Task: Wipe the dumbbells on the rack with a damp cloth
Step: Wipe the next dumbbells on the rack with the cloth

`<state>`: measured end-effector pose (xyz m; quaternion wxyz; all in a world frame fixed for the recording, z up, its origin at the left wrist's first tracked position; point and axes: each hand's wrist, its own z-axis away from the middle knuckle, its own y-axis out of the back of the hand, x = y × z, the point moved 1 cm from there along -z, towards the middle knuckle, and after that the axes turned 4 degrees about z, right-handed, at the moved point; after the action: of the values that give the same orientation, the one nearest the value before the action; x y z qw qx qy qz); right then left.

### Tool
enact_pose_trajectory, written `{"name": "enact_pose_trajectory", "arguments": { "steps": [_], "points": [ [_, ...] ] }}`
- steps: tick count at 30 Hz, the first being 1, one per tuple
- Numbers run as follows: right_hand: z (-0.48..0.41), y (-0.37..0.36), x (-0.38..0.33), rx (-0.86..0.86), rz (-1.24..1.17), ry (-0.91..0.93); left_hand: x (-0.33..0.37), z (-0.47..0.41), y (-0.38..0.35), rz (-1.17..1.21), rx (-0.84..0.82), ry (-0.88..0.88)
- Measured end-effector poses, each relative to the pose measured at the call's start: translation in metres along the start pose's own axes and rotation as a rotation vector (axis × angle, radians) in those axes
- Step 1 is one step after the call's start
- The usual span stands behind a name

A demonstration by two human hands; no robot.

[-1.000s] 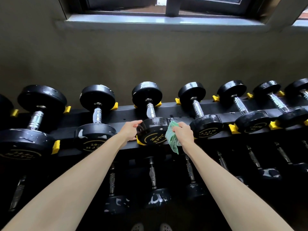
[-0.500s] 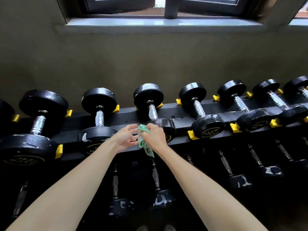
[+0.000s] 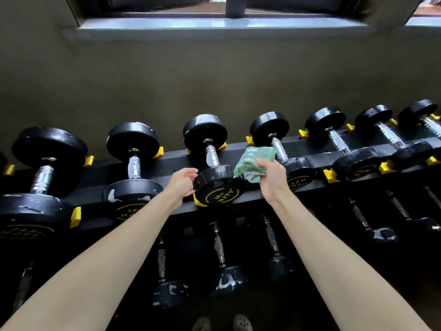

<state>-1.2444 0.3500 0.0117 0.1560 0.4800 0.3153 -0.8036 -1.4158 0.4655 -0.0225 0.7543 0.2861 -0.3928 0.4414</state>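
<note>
A row of black dumbbells with chrome handles rests on the top shelf of a black rack (image 3: 238, 154) with yellow cradles. The middle dumbbell (image 3: 218, 185), marked 10 in yellow, has its near head right in front of me. My left hand (image 3: 181, 184) cups the left side of that head, fingers curled against it. My right hand (image 3: 272, 175) grips a crumpled green cloth (image 3: 254, 161), held just right of the dumbbell's handle, above the shelf. The cloth partly hides the neighbouring dumbbell (image 3: 286, 151) to the right.
More dumbbells fill the shelf left (image 3: 133, 173) and right (image 3: 343, 149), and a lower shelf (image 3: 222, 259) holds several worn ones. A grey wall and a window sill (image 3: 222, 26) rise behind. My shoes (image 3: 222, 323) show at the bottom edge.
My right hand has lifted the cloth from the near head's front, up and to the right. My left hand stays against the head's left side. The view shifted slightly.
</note>
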Motion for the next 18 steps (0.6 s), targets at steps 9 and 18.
{"name": "enact_pose_trajectory", "arguments": {
  "steps": [9,18],
  "points": [
    [0.0,-0.028,0.021,-0.063,0.607,0.279,0.001,-0.002,0.005,-0.058,-0.045,0.012],
    [0.016,-0.044,0.039,-0.351,0.896,0.324,0.001,-0.001,0.016,0.075,-0.091,0.068]
  ]
}}
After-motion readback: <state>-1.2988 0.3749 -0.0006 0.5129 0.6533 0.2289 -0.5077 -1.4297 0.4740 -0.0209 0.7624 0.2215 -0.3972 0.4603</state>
